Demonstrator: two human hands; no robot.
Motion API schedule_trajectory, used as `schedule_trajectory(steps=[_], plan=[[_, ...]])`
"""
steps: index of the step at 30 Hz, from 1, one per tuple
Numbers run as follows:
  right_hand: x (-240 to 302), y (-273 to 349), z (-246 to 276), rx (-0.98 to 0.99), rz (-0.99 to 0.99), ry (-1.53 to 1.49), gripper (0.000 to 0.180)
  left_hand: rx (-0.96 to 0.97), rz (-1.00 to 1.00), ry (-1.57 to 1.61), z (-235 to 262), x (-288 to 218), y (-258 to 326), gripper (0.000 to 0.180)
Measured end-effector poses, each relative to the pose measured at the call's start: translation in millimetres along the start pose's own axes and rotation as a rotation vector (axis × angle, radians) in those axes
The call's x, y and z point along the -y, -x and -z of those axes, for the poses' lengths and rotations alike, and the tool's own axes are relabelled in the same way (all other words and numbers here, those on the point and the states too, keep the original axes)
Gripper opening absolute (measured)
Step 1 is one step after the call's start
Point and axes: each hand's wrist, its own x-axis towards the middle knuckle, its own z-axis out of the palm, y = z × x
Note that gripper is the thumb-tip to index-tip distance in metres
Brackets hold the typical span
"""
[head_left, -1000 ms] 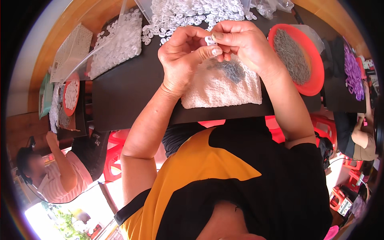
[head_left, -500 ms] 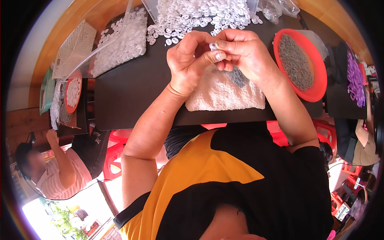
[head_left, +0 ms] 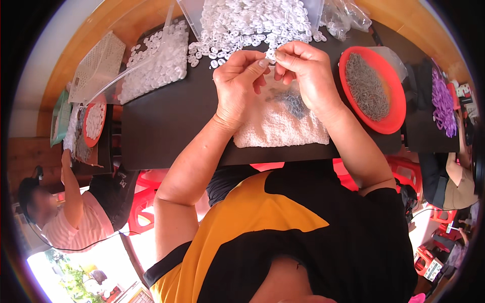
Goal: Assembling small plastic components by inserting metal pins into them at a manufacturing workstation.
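Above the dark table, my two hands nearly meet at their fingertips. Between the thumb and forefinger of my right hand (head_left: 308, 73) is a small white oval piece (head_left: 271, 55) with holes in it. My left hand (head_left: 237, 83) pinches right beside it, thumb against forefinger; whatever lies in that pinch is too small to make out. Below both hands a folded pale towel (head_left: 278, 131) bears a little heap of small grey pieces (head_left: 294, 105). Just beyond my fingers, many more white oval pieces (head_left: 252, 25) spill out of a clear bin.
At right stands a red bowl (head_left: 396, 103) full of grey pieces. A clear bag of white pieces (head_left: 154, 70) lies at left, near a white perforated basket (head_left: 98, 63). Purple strips (head_left: 444, 106) lie far right. Another person (head_left: 81, 212) sits at the left.
My fingertips have drawn slightly apart, and the white oval piece now shows more plainly at my right fingertips. More of the grey heap on the towel is visible. The whole view has shifted a little.
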Motion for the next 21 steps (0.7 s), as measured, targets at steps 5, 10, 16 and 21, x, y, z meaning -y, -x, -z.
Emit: schedule_trajectory(steps=[5,10,16,21], plan=[[0.1,2.0,-1.7,-0.027,0.012,0.074,0.012,0.038,0.053,-0.037,1.3,-6.0,1.3,0.013],[1.4,1.3,-3.3,0.013,0.083,0.162,0.004,0.038,0.057,-0.083,5.5,-4.8,-0.3,0.012],[-0.7,-0.6,0.8,0.046,0.182,0.255,0.004,0.111,-0.053,-0.232,7.8,-2.1,-1.6,0.012],[3.6,0.6,1.9,-0.004,0.066,0.076,0.007,0.093,0.029,-0.116,7.4,-5.3,-0.8,0.013]])
